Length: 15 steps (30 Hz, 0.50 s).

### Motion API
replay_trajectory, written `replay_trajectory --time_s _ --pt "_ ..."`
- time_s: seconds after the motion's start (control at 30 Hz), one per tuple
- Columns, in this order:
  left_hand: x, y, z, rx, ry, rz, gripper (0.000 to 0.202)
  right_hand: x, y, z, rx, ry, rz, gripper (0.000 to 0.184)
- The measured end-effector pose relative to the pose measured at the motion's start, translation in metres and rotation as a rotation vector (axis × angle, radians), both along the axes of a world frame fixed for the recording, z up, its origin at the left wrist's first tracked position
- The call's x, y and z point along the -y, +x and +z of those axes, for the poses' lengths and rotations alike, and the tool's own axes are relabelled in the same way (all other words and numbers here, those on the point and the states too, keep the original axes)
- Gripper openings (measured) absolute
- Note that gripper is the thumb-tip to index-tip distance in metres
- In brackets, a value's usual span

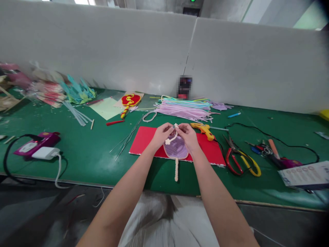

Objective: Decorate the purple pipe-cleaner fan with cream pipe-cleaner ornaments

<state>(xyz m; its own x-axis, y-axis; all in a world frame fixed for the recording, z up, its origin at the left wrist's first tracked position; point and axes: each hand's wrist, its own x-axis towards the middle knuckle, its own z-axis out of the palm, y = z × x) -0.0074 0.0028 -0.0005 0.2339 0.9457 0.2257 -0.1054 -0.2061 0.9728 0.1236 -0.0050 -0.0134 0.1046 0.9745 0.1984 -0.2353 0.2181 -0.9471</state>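
Observation:
My left hand (164,131) and my right hand (187,133) meet over a red board (144,138), fingertips pinched close together. Between them is a cream pipe cleaner (175,138), bent into small flower-like loops, one end curving down to the left. Beneath the hands lies a purple fan (176,150) with a pale rim, partly covered by my fingers. Its cream fuzzy handle (176,170) reaches past the board's near edge. Just beyond my right hand, a yellow glue gun (204,130) rests on the board's far edge.
Pink and teal pipe cleaners (183,109) lie in a bundle at the back. A red and yellow fan (130,101) sits left of them. Scissors (238,156) lie right of the board, thin wires (127,140) to its left. A purple power strip (36,144) holds a white charger (46,153).

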Motion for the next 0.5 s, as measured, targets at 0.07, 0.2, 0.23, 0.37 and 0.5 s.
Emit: replay_trajectory --time_s 0.07,0.2,0.23,0.37,0.5 --pt "0.000 -0.001 0.001 0.064 -0.037 -0.010 0.023 0.000 0.000 0.001 -0.046 -0.008 0.016 0.029" --pt "-0.001 -0.003 0.000 0.221 -0.130 -0.053 0.035 -0.003 0.003 0.003 -0.163 -0.005 -0.071 0.030" --pt "-0.002 -0.004 -0.001 0.241 -0.150 -0.050 0.038 -0.004 0.005 0.004 -0.190 -0.007 -0.117 0.030" --pt "-0.003 -0.003 -0.003 0.211 -0.238 -0.008 0.039 -0.008 0.012 0.004 -0.245 -0.039 -0.258 0.030" --pt "-0.002 0.000 -0.004 0.101 -0.231 -0.004 0.033 -0.010 0.016 0.003 -0.294 -0.060 -0.292 0.032"
